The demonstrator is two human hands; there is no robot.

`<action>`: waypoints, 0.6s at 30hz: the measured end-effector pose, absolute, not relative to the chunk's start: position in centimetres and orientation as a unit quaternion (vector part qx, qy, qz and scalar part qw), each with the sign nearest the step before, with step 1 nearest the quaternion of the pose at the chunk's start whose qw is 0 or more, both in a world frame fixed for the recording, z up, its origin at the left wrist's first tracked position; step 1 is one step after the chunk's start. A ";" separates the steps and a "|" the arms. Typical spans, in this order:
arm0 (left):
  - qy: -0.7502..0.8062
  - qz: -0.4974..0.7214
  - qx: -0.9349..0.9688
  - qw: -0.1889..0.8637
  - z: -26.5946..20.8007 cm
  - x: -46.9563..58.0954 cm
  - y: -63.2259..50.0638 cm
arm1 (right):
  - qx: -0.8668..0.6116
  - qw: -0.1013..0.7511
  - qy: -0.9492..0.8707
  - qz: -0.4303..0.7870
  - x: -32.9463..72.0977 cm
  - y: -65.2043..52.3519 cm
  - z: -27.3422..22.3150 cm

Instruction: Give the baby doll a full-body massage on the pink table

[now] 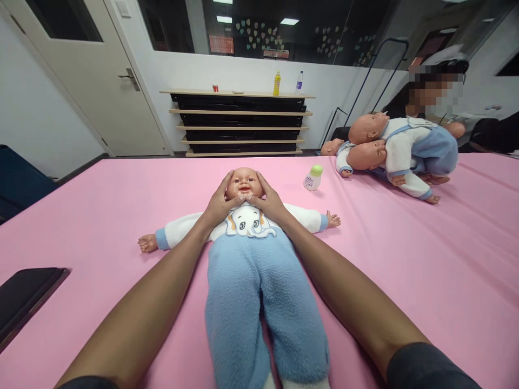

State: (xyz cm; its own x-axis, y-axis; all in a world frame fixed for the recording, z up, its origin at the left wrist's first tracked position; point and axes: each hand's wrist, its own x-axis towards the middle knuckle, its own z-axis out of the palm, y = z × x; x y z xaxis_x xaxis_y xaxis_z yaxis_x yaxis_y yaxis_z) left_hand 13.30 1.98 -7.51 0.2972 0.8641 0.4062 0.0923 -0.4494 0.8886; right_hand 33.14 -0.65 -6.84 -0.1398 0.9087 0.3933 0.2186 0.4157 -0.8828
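A baby doll point(243, 259) lies on its back, arms stretched out to the sides, in a white top with an elephant face and fleecy blue trousers. My left hand point(222, 200) cups one side of the doll's head, and my right hand point(267, 201) cups the other. Both thumbs meet under the chin, while the fingers run up along the cheeks and temples. The doll's face shows between my palms; its ears are hidden. Beyond my right hand stands a small white bottle point(312, 178) with a green cap.
Pink sheeting point(101, 216) covers the table. Several similar dolls point(417, 146) are piled at the back right, near another person point(438, 92). A dark flat device point(28, 297) lies at the left edge. Behind the table, a stack of boards point(243, 113) carries two bottles.
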 end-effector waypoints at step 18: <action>0.338 0.483 0.701 0.402 -7.5 13.3 1.9 | -0.424 0.511 -0.666 0.340 33.1 -0.4 -7.1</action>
State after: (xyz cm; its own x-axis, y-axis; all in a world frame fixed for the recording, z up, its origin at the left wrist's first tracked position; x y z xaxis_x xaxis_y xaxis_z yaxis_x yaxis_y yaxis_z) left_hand 13.32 1.93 -7.51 0.3049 0.8620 0.4049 0.0855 -0.4482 0.8898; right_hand 33.05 -0.40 -7.06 -0.1186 0.9125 0.3914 0.2179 0.4085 -0.8863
